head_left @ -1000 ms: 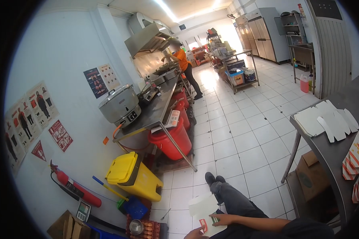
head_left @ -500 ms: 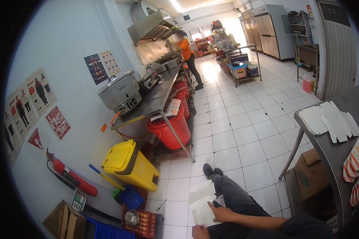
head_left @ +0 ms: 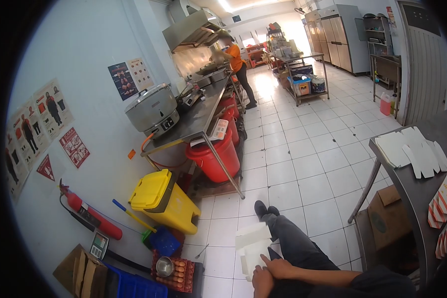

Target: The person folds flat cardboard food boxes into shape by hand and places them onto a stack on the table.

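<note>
An unfolded white cardboard box blank (head_left: 252, 238) lies over my lap, its flaps partly raised and its plain side up. My left hand (head_left: 262, 281) is closed on the lower edge of the blank. Just beside it, my right hand (head_left: 279, 268) grips the blank's right edge, one finger stretched over the card. The two hands nearly touch, and the fingers under the card are hidden.
Flat white blanks (head_left: 412, 149) and red-striped boxes (head_left: 444, 193) lie on the metal table (head_left: 407, 186) at right. A yellow bin (head_left: 161, 201), egg trays (head_left: 184, 275) and a red tub (head_left: 216, 156) stand at left. A person in orange (head_left: 236, 59) works by the stove.
My left hand has moved up and right along the blank, close to my right hand. The blank's lower part is now more covered. The view has shifted slightly.
</note>
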The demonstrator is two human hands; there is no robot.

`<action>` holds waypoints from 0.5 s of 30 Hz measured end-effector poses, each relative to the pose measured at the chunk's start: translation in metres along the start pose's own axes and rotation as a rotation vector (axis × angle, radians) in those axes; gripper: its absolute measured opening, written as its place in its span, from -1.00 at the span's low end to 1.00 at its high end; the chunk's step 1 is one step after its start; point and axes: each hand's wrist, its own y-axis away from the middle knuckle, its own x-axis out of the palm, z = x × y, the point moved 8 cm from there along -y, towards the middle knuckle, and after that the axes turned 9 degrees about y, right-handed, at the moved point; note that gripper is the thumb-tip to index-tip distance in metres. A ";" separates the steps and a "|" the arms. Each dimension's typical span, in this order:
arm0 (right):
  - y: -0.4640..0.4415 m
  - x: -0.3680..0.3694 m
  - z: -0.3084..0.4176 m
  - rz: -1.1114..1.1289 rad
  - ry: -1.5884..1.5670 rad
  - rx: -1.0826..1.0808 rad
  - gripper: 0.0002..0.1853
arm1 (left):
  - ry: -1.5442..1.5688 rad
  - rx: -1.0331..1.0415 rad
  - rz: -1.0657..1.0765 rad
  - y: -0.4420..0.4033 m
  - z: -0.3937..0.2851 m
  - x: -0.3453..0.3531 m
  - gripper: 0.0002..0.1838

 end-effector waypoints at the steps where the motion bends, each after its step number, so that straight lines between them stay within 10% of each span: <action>1: 0.002 -0.001 0.002 -0.017 -0.019 0.001 -0.10 | 0.087 -0.075 0.056 -0.001 0.000 -0.003 -0.46; 6: -0.027 0.028 -0.017 -0.411 -0.160 -0.372 -0.12 | 0.019 0.073 -0.159 0.006 -0.023 -0.037 -0.66; 15: -0.021 -0.044 -0.096 -0.393 -0.578 0.254 -0.21 | 0.184 0.055 -0.298 0.009 -0.023 -0.053 -0.48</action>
